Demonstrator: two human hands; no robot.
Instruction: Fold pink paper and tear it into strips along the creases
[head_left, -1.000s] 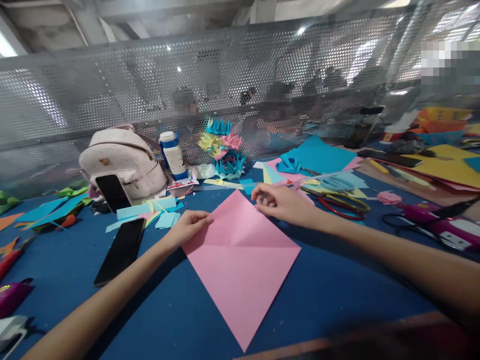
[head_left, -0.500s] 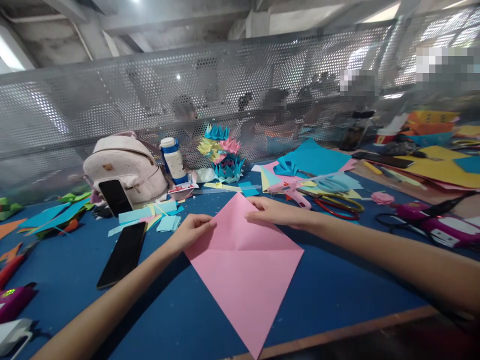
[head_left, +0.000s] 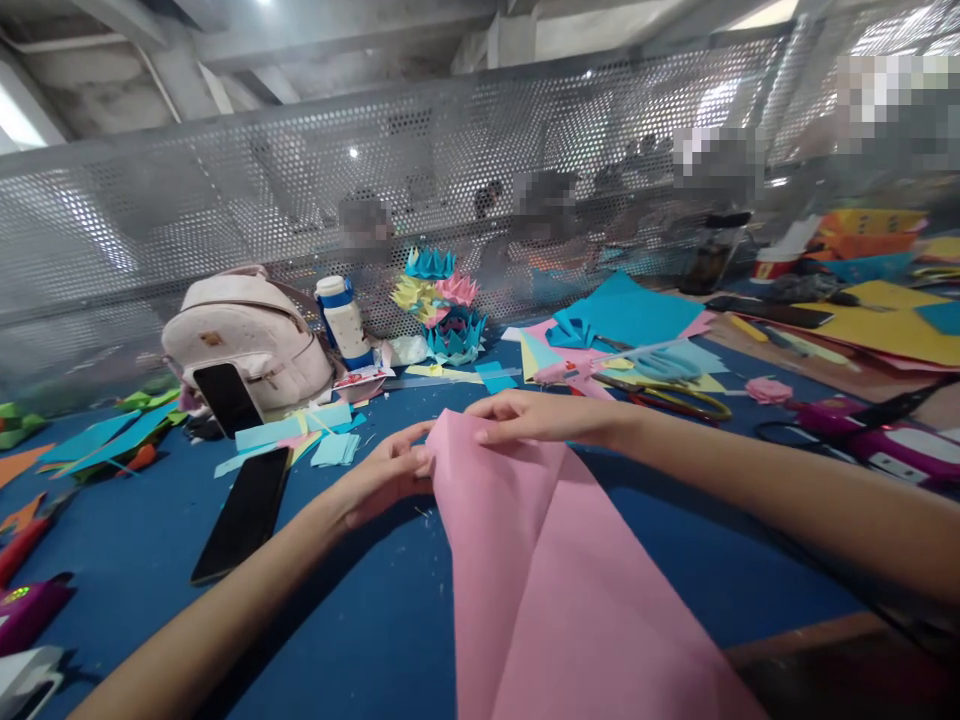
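Note:
A large sheet of pink paper is lifted off the blue table, bent along its length, its lower part reaching toward the camera. My left hand pinches the sheet's upper left corner between thumb and fingers. On the top edge, my right hand grips the paper with the thumb in front and the fingers partly behind it. The two hands are close together, a small stretch of pink paper between them.
Left of the hands lie a black phone and cut paper strips. Behind stand a backpack, a bottle and paper flowers. Scissors and a pink glue gun lie beyond my right arm.
The pink sheet has turned and come up from the table, its lower end nearer the camera and bent. My left hand has moved right, closer to my right hand.

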